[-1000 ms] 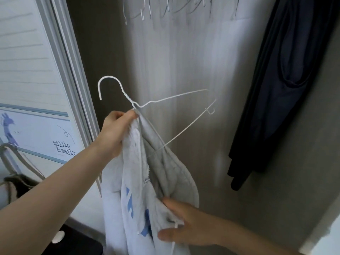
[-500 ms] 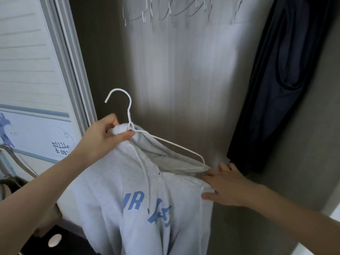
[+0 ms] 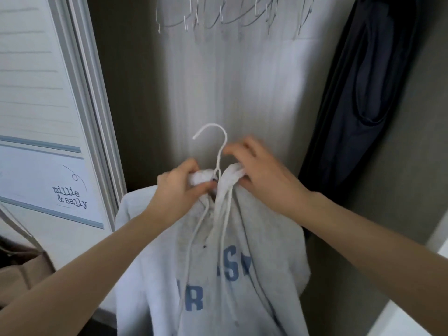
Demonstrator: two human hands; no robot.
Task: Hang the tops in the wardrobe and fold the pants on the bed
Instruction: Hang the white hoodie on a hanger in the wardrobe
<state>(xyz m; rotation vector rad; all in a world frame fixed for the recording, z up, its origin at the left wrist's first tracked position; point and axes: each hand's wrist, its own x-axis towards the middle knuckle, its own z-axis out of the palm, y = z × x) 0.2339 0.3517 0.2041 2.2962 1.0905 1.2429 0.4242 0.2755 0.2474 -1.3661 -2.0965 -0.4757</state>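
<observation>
Now the grey-panelled wardrobe interior (image 3: 242, 93) has free room in the middle, between the white sliding door frame (image 3: 89, 105) and the dark navy hanging garment (image 3: 368, 93). Light grey blue-lettered hoodie (image 3: 218, 275) hangs on the white wire hanger (image 3: 219, 151), below the empty hangers (image 3: 230, 15). Right hand (image 3: 261, 175) moved from shoulder to collar; left hand (image 3: 177, 190) also grasps collar. Hanger arms hidden by fabric; hem cut off.

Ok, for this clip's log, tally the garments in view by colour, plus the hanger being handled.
Light grey hoodie, both hands gripping its collar: 1
Dark navy garment hanging at right: 1
White wire hanger inside the hoodie: 1
Total: 3
The empty hangers on the rail at the top overlap too much to count.
</observation>
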